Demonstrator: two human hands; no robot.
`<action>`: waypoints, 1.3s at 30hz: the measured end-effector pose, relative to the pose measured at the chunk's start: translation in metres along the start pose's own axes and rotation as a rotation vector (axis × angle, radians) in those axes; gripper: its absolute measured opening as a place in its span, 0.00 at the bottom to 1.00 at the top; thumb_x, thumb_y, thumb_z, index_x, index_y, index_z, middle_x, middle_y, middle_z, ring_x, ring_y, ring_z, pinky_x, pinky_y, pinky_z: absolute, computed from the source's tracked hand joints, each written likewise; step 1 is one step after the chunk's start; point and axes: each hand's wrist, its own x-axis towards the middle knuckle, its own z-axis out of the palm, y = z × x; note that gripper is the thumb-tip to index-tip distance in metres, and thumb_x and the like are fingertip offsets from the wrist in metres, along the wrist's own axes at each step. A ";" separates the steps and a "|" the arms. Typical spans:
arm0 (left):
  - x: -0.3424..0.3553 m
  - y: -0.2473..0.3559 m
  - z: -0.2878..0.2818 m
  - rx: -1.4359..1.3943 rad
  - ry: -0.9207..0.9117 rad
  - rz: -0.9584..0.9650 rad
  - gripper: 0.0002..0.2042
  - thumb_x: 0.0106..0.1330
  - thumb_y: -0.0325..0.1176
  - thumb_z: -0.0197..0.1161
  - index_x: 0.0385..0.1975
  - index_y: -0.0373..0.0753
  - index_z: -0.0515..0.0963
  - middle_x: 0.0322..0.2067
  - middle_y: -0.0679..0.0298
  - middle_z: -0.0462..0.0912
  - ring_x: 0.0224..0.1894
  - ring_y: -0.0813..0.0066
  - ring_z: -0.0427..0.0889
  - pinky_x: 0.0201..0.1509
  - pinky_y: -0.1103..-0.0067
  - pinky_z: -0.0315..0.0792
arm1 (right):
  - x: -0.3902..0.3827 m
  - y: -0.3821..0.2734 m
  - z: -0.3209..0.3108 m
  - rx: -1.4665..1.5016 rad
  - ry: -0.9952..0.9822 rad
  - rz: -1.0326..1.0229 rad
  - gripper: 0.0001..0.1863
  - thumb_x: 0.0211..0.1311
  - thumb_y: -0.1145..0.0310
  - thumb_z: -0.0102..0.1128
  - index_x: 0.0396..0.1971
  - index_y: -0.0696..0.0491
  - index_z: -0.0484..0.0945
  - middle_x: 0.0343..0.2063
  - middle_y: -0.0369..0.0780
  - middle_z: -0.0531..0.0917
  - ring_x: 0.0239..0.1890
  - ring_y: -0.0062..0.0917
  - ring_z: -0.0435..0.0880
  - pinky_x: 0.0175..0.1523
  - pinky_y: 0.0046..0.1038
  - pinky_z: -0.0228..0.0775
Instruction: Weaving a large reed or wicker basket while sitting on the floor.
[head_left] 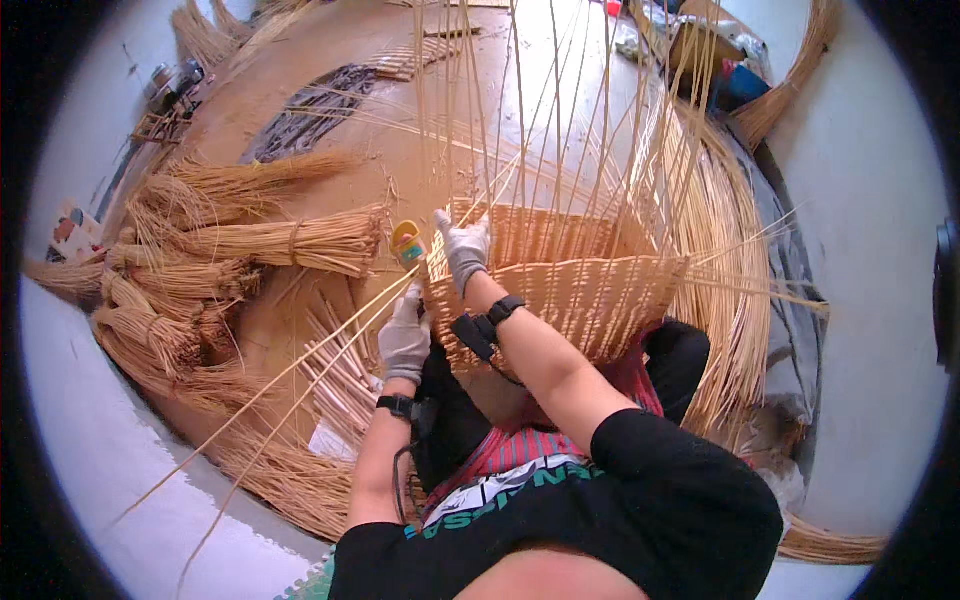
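Two gloved hands meet at one short end of the basket (570, 310), with nearly all of it lying to their right. Its long axis runs left to right across the person's front, so the hands stand at the left tip of that axis, and the rest of the weave stretches away over the knees (680, 360).

Of the two, the right hand (465, 250) is nearer: it reaches across the near wall, its forearm slanting over the weave, and lies against the top of the left end. Its fingers bend over the edge there; whether they pinch a strand, I cannot tell.

The left hand (404, 342) sits lower and farther left, just outside the near left corner. It is partly curled, fingertips up toward the rods (345, 325), which slant from that end down to the lower left. Whether it grips one or merely touches it does not show, nor whether it touches the wall.

Tall stakes (557, 100) rise beyond the hands, mostly to their right. A yellow cup (406, 240) shows just left of the right hand, and bundles (290, 245) lie on the floor (400, 130) farther left.
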 end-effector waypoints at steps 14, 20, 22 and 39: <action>0.011 -0.016 0.009 0.060 0.055 0.091 0.33 0.55 0.36 0.76 0.62 0.54 0.68 0.37 0.56 0.85 0.34 0.50 0.85 0.34 0.61 0.76 | -0.063 -0.066 -0.065 0.279 0.137 -0.974 0.16 0.77 0.56 0.52 0.47 0.55 0.78 0.25 0.40 0.83 0.28 0.31 0.83 0.39 0.30 0.75; 0.028 -0.021 0.020 0.025 0.089 0.203 0.29 0.56 0.38 0.75 0.58 0.53 0.69 0.36 0.55 0.85 0.34 0.49 0.85 0.34 0.60 0.74 | -0.058 -0.050 -0.081 0.632 -0.527 -0.519 0.20 0.78 0.54 0.49 0.34 0.55 0.78 0.23 0.38 0.81 0.24 0.27 0.78 0.36 0.29 0.73; 0.030 -0.024 0.028 0.040 0.124 0.257 0.26 0.58 0.35 0.71 0.57 0.53 0.70 0.33 0.56 0.84 0.32 0.50 0.84 0.32 0.61 0.73 | -0.041 -0.046 -0.068 0.546 -0.527 -0.603 0.20 0.78 0.56 0.48 0.30 0.55 0.77 0.22 0.37 0.80 0.24 0.22 0.75 0.34 0.27 0.71; 0.064 0.054 0.030 0.162 0.002 0.282 0.19 0.70 0.39 0.63 0.59 0.45 0.73 0.45 0.51 0.85 0.45 0.54 0.86 0.51 0.64 0.79 | -0.074 0.074 -0.185 0.635 -0.480 -0.658 0.21 0.79 0.54 0.48 0.33 0.55 0.79 0.31 0.35 0.83 0.32 0.15 0.80 0.39 0.19 0.74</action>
